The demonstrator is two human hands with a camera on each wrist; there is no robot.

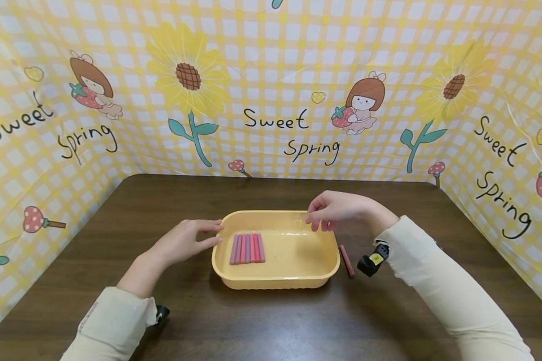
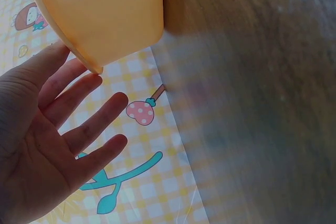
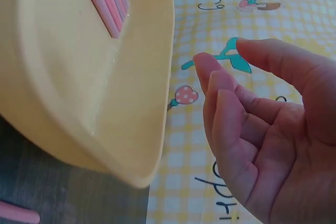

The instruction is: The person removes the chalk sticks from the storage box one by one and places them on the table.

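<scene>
A pale yellow plastic basin (image 1: 275, 277) stands on the table. Inside it, toward the left, lies a flat row of several pink and purple sticks (image 1: 247, 248), side by side; their exact kind cannot be told. One more pinkish stick (image 1: 347, 260) lies on the table just right of the basin. My left hand (image 1: 188, 242) touches the basin's left rim with thumb and fingertips, the other fingers spread in the left wrist view. Over the basin's back right corner hovers my right hand (image 1: 336, 209), its fingers loosely bent and nothing between thumb and fingertips (image 3: 223, 98).
The dark wooden table (image 1: 262, 326) reaches back to a yellow checked cloth (image 1: 271, 75) that hangs on the back and both sides. A black wrist camera (image 1: 374, 260) on the right sleeve hangs close to the loose stick.
</scene>
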